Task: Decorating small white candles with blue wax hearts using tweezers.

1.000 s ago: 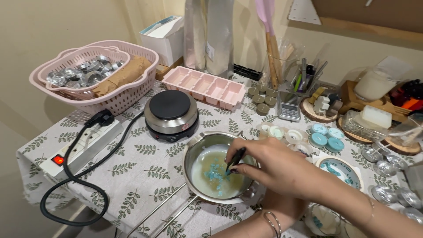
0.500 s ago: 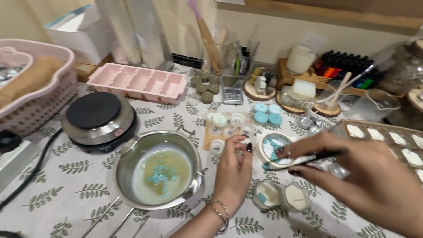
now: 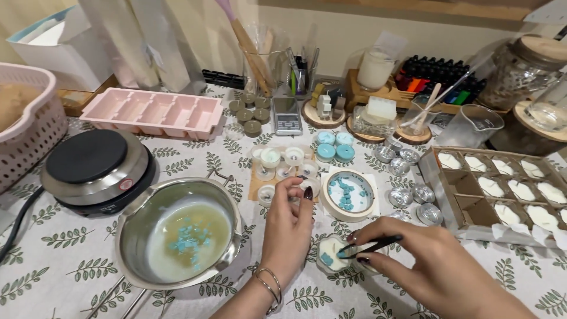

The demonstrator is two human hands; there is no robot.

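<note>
Leaf-print tablecloth [image 3: 77, 260], cream wall [image 3: 354, 38] behind

A table [image 3: 71, 260] covered with a white cloth printed with green leaf sprigs carries everything. On it at the left stand a pink basket [image 3: 32, 139] and a small electric hot plate [image 3: 94, 168]; just in front of the plate sits a steel melting pot [image 3: 177, 233] holding pale wax with blue bits. A pink ice-cube mould [image 3: 153, 112] lies farther back. Mid-table are white tealights [image 3: 282, 162], a round dish of blue chips [image 3: 347, 195] and empty metal cups [image 3: 413, 198]. A cardboard grid tray [image 3: 502, 192] lies at the right
</note>
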